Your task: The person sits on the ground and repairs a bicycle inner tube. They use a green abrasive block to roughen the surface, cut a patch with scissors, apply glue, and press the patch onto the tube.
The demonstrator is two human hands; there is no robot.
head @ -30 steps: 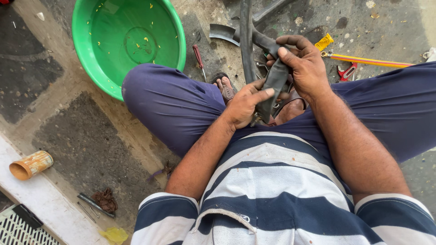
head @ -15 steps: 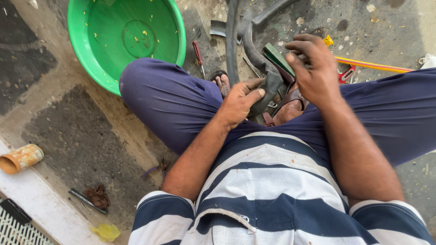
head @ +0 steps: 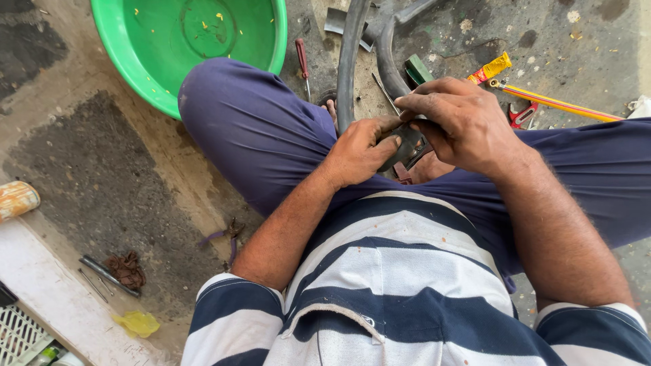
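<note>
Since the earlier frame, both our hands had drawn together over the lap, and the green-edged piece the right had held up lay down on the ground.

Item: black rubber inner tube point(head: 347, 61), running from the floor ahead into our lap, its near end pinched between both hands.
Left hand point(head: 359, 150): closed on the tube, thumb pressed along it.
Right hand point(head: 461, 122): closed over the same section from above, fingers curled; what lay under them we could not tell.
Step in hand, as we judged: working one spot on the tube, likely readying it for repair. The next move called for a steady grip and a tool from those lying near.

Beside the tube: red-handled screwdriver point(head: 302, 64) to its left, green block point(head: 418, 70) just right. Further right: small yellow tube of adhesive point(head: 494, 67), striped yellow rod point(head: 556, 103), red pliers point(head: 522, 115). Far left of the tube: green basin point(head: 135, 61); well beyond, a rusty can point(head: 17, 200).
</note>
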